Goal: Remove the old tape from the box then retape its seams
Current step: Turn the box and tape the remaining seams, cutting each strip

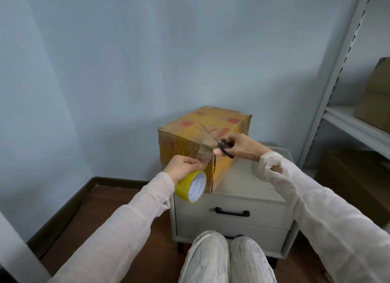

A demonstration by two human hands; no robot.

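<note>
A worn cardboard box (213,124) with yellow and red print stands on a pale cabinet (249,183). My left hand (182,166) grips a roll of yellow tape (193,186) in front of the box's near corner. A strip of tape (205,154) runs from the roll up to that corner. My right hand (242,146) holds black-handled scissors (219,142) just right of the corner, blades pointing up and left over the box top, and its thumb rests by the strip's upper end.
The cabinet has drawers with a black handle (232,212). A metal shelving rack (346,113) with cardboard boxes stands at the right. A blue wall is behind, brown floor below. My knees (228,259) are in front of the cabinet.
</note>
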